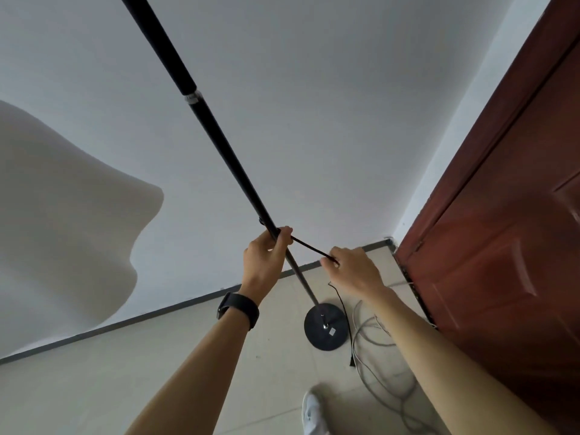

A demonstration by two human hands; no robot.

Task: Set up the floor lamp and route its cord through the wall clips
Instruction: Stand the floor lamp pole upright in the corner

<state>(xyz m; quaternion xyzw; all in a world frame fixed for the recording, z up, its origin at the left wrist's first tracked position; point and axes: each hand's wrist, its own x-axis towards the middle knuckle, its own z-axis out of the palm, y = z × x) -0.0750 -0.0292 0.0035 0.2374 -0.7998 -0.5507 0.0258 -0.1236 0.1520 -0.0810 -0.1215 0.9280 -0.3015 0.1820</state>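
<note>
— Down by the wall, from the head camera: where does the floor lamp stand?

— Its round base (326, 326) sits on the tiled floor near the corner, beside the red-brown door (502, 246). The black pole (219, 136) rises from it and runs out of the top of the view.

— And the hands?

— The left hand (266, 262), a dark watch (239, 310) on its wrist, is closed around the pole low down. The right hand (353, 268) pinches the black cord (310, 248), pulled taut between the two hands. More cord hangs below the right hand and trails to the floor by the base.

— Any wall clips?

— None that I can make out on the white wall (314, 89).

— What might go wrong?

— A sideways tug on that taut cord could, I think, tip the pole, since the base is small. Grey cables (376, 346) also lie looped on the floor beside the base, near a white shoe (314, 412); the cord could tangle there, or a foot could catch.
</note>
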